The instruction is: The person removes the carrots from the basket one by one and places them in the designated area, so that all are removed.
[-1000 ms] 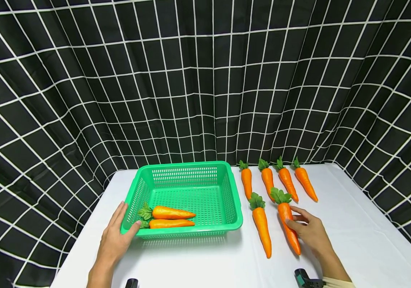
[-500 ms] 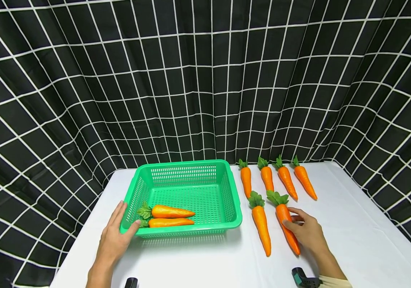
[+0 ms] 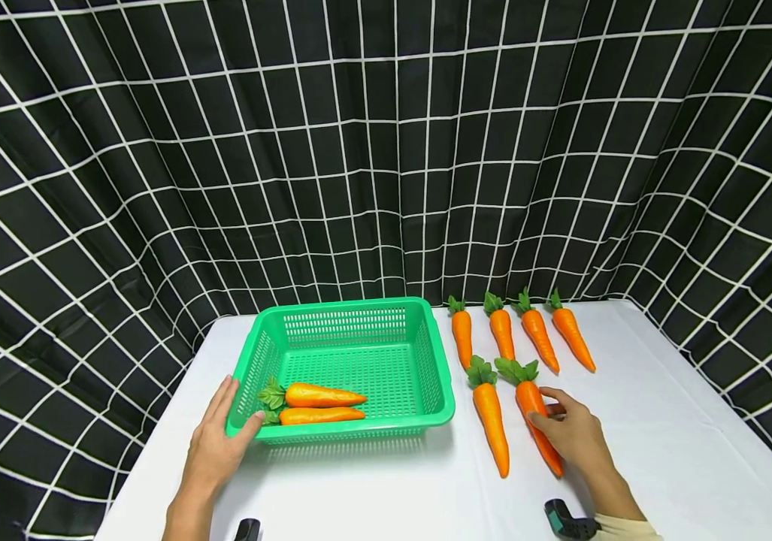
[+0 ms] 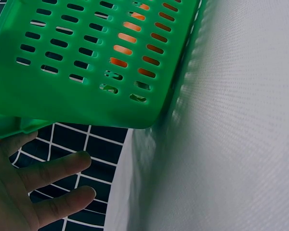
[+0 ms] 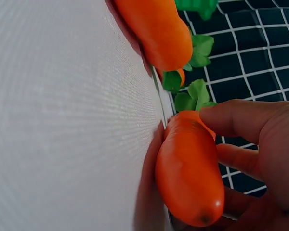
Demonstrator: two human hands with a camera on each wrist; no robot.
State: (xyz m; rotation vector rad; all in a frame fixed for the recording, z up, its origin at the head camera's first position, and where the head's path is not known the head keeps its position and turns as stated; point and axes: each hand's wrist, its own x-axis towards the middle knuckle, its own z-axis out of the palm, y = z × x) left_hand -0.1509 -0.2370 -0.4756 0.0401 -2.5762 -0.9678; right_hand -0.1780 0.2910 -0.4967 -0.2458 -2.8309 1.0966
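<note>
My left hand rests against the near left corner of a green plastic basket, its thumb over the near rim. In the left wrist view, straight fingers extend beside the basket's perforated wall. Two carrots lie inside, leaves to the left. My right hand holds a leafy-topped carrot on the white table, thumb across it and fingers along its right side. The right wrist view shows this carrot tip first; some fingertips are hidden behind it. Another carrot lies just left of it.
Behind these, several carrots lie in a row, leaves toward the back. A white cloth covers the table. Black curtains with white grid lines stand around its back and sides.
The held carrot's leafy end has swung left, toward the neighbouring carrot, and my right hand has shifted slightly left with it. My left hand and the basket stay put.
</note>
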